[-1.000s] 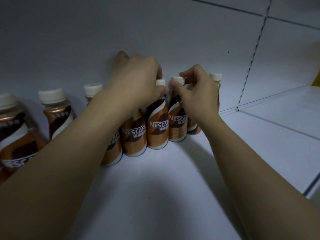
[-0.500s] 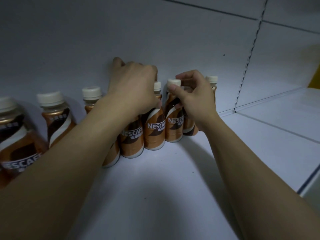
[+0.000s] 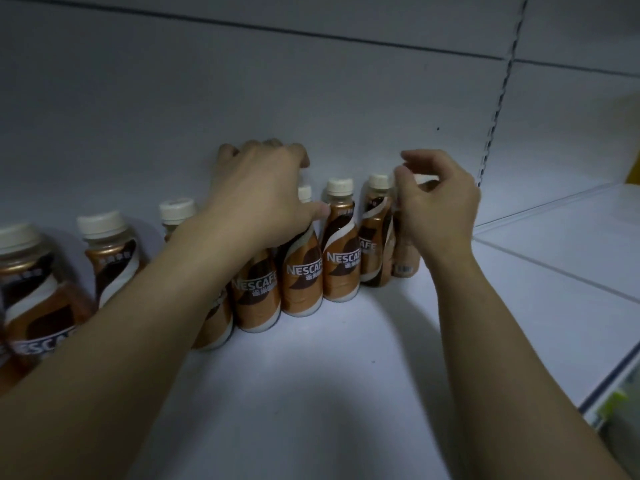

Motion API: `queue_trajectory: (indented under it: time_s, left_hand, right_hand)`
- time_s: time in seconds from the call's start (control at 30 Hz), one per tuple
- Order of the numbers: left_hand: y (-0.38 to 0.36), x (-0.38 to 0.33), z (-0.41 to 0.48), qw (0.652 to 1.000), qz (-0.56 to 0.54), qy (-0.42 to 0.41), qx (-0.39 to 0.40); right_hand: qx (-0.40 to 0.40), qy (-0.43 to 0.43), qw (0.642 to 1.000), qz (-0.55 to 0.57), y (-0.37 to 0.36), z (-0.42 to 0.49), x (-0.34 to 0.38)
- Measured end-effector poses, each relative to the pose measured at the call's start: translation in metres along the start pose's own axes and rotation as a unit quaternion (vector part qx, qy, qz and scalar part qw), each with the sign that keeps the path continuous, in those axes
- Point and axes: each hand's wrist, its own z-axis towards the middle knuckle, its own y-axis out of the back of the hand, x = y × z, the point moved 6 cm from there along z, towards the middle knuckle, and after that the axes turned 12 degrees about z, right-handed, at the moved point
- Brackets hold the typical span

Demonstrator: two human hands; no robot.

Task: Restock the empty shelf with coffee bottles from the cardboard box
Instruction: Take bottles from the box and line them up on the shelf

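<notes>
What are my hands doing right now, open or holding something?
Left hand: grip curled over a brown plastic coffee bottle, on its top.
Right hand: grip pinching the rightmost brown plastic bottle by its top.

A dim white shelf (image 3: 311,410), brightest in a patch at its middle, meets a plain white back panel (image 3: 242,81) crossed by a dark seam (image 3: 277,27), with a slotted upright (image 3: 498,98) on the far right dividing it from a second shelf (image 3: 571,247), where something yellow (image 3: 634,164) shows at the edge.

Left hand (image 3: 263,192) rests atop coffee bottles (image 3: 339,258); right hand (image 3: 436,209) curls at end bottle (image 3: 405,259)
</notes>
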Motion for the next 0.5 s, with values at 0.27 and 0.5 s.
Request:
queue_trajectory:
  time_s: [0.27, 0.5]
  left_hand:
    - [-0.003, -0.05, 0.037, 0.999, -0.001, -0.032, 0.041]
    - [-0.019, -0.041, 0.055, 0.995, -0.06, 0.028, 0.07]
  right_hand:
    - [-0.05, -0.034, 0.991, -0.121, 0.022, 0.012, -0.025]
    - [-0.001, 0.02, 0.993, -0.119, 0.004, 0.012, -0.021]
